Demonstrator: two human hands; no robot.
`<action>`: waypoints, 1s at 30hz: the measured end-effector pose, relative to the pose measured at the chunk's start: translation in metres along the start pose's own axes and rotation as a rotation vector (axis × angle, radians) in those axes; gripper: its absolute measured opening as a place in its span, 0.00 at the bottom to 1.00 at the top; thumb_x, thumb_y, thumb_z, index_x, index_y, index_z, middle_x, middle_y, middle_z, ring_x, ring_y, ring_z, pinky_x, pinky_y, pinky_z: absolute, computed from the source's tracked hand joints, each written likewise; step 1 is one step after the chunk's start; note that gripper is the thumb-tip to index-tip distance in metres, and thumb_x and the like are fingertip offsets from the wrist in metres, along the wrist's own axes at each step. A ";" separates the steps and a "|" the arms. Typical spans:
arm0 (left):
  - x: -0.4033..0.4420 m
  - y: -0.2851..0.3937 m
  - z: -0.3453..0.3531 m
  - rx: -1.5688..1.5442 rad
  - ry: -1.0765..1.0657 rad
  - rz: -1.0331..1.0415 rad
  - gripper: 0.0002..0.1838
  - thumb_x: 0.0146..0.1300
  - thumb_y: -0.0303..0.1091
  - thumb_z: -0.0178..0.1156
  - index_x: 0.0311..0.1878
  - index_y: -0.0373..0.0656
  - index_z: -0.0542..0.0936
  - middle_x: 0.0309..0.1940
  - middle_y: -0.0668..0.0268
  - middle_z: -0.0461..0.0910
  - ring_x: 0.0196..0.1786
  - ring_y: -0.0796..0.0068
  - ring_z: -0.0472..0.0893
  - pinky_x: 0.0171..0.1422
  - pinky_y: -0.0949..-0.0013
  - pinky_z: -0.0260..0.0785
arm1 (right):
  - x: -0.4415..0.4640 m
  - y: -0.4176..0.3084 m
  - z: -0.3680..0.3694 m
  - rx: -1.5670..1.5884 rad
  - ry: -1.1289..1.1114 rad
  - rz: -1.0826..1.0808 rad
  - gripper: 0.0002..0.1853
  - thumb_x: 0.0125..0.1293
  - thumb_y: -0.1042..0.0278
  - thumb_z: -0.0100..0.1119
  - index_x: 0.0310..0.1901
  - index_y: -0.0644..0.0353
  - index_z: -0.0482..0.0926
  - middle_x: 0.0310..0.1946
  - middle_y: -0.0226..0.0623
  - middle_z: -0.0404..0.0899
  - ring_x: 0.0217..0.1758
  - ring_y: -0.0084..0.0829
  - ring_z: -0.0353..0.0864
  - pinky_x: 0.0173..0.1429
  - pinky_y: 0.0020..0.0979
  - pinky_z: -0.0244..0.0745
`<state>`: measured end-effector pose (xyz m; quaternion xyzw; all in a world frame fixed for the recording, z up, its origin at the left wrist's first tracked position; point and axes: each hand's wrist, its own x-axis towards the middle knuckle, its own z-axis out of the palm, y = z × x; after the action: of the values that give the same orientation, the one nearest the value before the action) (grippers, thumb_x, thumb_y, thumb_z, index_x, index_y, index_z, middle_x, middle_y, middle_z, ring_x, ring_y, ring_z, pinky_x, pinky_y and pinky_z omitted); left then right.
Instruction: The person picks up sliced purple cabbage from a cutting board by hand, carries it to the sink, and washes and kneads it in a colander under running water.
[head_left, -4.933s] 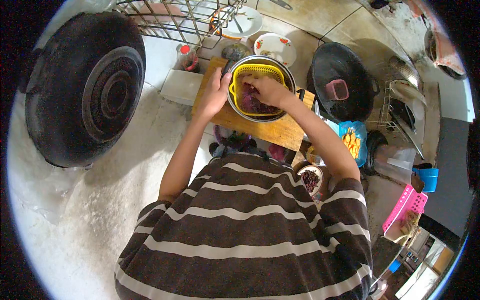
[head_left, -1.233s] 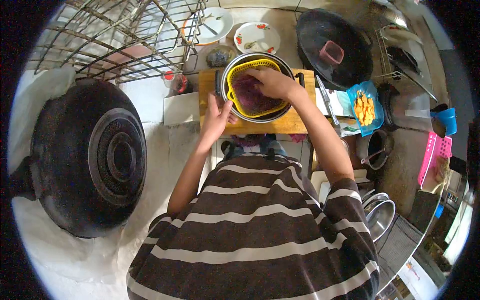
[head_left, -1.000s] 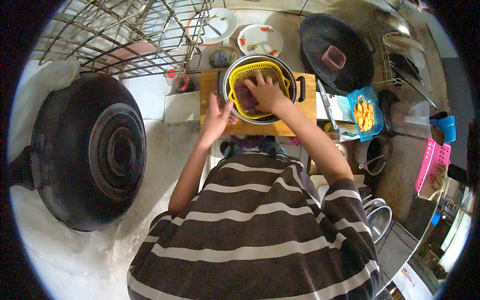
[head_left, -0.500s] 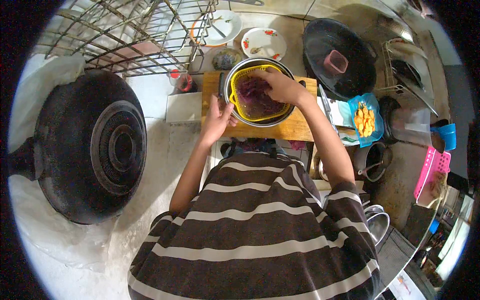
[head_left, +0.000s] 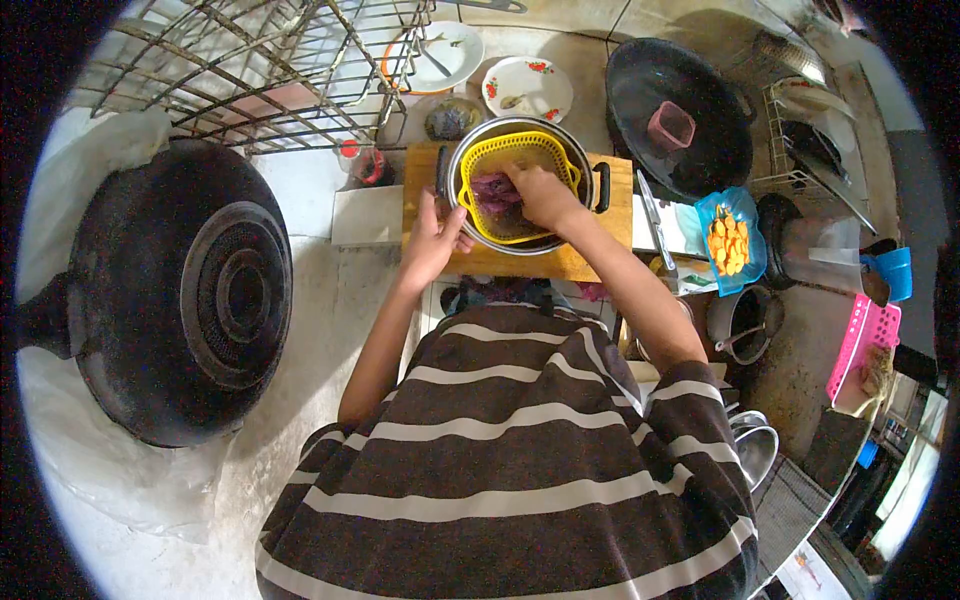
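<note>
A yellow plastic basket [head_left: 515,140] sits inside a metal pot [head_left: 480,131] with black handles. Dark purple shreds [head_left: 492,192] are gathered in the basket, in water or over a wet bottom. My right hand [head_left: 543,200] reaches into the basket from the right, its fingers closed on the shreds; the fingertips are partly hidden. At the pot's left side my left hand [head_left: 438,238] grips the rim below the handle, with the thumb over the edge by the basket. The pot stands on a wooden board [head_left: 612,225].
A big black wok [head_left: 680,75] holding a pink container [head_left: 671,126] lies at back right. Beside the board are a knife [head_left: 652,215] and a blue bowl of orange slices [head_left: 728,245]. Plates [head_left: 540,78] stand behind, a wire rack [head_left: 270,75] and a large black pan [head_left: 130,290] at left.
My right hand has moved down and towards the basket's middle, drawing the purple shreds into a smaller clump on the left and baring more of the basket. My left hand stays put.
</note>
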<state>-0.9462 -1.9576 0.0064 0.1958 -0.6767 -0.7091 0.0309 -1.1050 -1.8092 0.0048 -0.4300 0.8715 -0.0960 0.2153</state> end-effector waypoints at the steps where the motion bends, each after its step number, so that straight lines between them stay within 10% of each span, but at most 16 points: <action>1: -0.001 0.001 0.000 0.004 0.003 0.004 0.21 0.72 0.36 0.51 0.59 0.40 0.55 0.37 0.60 0.76 0.27 0.76 0.80 0.29 0.74 0.76 | 0.003 0.006 -0.004 -0.017 0.021 -0.024 0.24 0.57 0.78 0.51 0.57 0.59 0.69 0.45 0.58 0.77 0.45 0.57 0.80 0.51 0.48 0.77; 10: 0.006 -0.021 -0.005 -0.061 -0.024 -0.020 0.22 0.71 0.39 0.53 0.58 0.40 0.55 0.37 0.59 0.76 0.27 0.74 0.80 0.29 0.74 0.76 | -0.002 0.008 -0.020 0.351 0.283 -0.321 0.28 0.48 0.86 0.44 0.53 0.57 0.77 0.51 0.54 0.75 0.58 0.53 0.73 0.64 0.43 0.67; 16: 0.003 -0.010 -0.002 -0.030 -0.025 -0.041 0.23 0.71 0.42 0.53 0.57 0.38 0.59 0.44 0.57 0.74 0.27 0.73 0.80 0.29 0.73 0.76 | -0.030 -0.022 0.001 0.103 0.180 0.037 0.30 0.65 0.40 0.51 0.67 0.37 0.63 0.64 0.58 0.63 0.60 0.64 0.70 0.64 0.52 0.66; 19: 0.003 -0.003 -0.004 -0.016 -0.049 -0.052 0.19 0.70 0.41 0.54 0.52 0.39 0.60 0.42 0.58 0.73 0.27 0.71 0.80 0.30 0.71 0.77 | -0.036 -0.030 0.006 -0.067 0.168 0.093 0.37 0.56 0.45 0.64 0.67 0.37 0.63 0.59 0.56 0.67 0.60 0.59 0.70 0.60 0.51 0.71; 25: 0.012 -0.011 -0.017 0.065 -0.115 -0.122 0.20 0.71 0.39 0.53 0.59 0.44 0.59 0.45 0.61 0.74 0.32 0.71 0.80 0.34 0.68 0.77 | -0.005 -0.005 0.022 0.109 0.246 0.067 0.32 0.58 0.74 0.56 0.65 0.41 0.66 0.56 0.57 0.70 0.50 0.55 0.80 0.49 0.46 0.79; 30: 0.008 -0.006 -0.012 0.029 -0.110 -0.084 0.21 0.71 0.40 0.54 0.59 0.44 0.59 0.45 0.60 0.73 0.33 0.71 0.80 0.35 0.68 0.76 | -0.007 -0.017 -0.013 0.132 0.123 0.166 0.25 0.59 0.71 0.52 0.60 0.42 0.73 0.57 0.50 0.72 0.51 0.52 0.79 0.51 0.45 0.78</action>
<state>-0.9481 -1.9711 -0.0016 0.1852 -0.6788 -0.7095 -0.0389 -1.0950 -1.8140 0.0249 -0.3345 0.9075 -0.1614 0.1963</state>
